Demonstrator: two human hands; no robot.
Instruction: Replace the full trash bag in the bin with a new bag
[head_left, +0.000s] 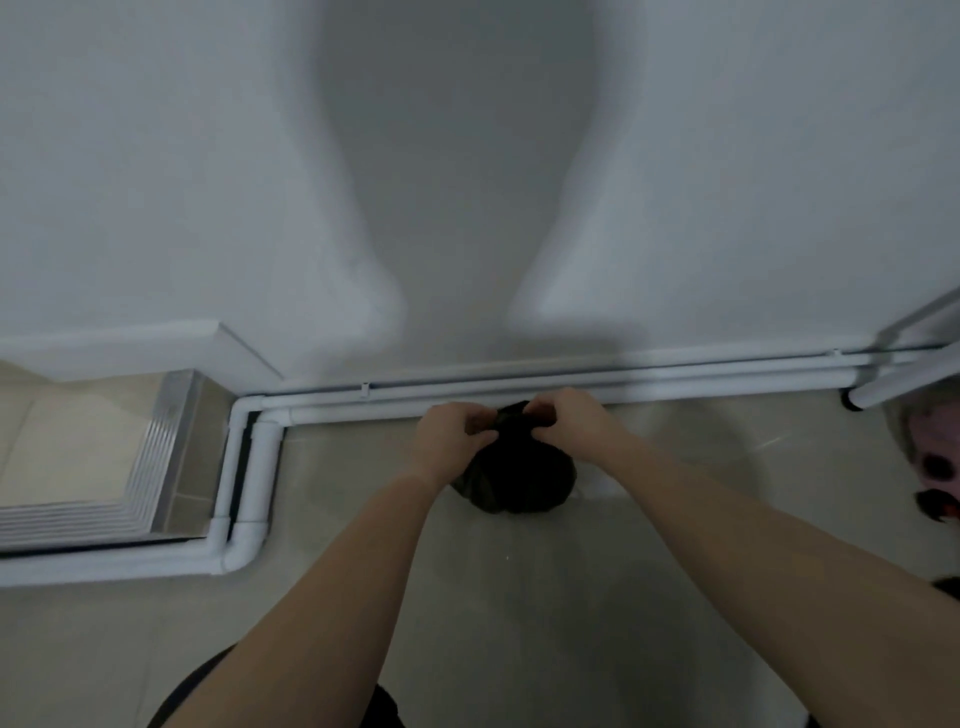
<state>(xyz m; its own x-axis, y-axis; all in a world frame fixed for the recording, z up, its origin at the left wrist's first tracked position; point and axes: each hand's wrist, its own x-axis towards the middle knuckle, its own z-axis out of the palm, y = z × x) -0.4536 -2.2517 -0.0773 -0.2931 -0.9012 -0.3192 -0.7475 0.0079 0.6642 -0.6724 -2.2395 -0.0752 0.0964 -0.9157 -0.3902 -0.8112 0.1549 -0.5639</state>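
Gathering the neck of a full black plastic trash bag (519, 480), a person works with both hands at floor level. The rounded bag sits on the pale tiled floor (519, 597), just in front of the white plastic pipes (415, 397) that run along the foot of the white wall (156, 182). The left hand (451, 441) and the right hand (569, 421) meet at the top of the bag, fingers curled in and pinching the bunched plastic. Whether a knot has formed cannot be told, as the dark folds blur together.

The step in hand appears to be tying the bag closed. Doing it well would mean leaving the bag's weight on the floor, twisting the neck tight before looping it, and drawing the two ends apart evenly so the thin film neither tears nor slips loose. No bin and no fresh bag are in view, so most of the task seems to lie ahead.

To the left, a ribbed metal threshold (156, 457) edges a step. At the right edge are a white tubular rack leg (883, 392) and a pinkish object with dark spots (935, 457), too blurred to identify.
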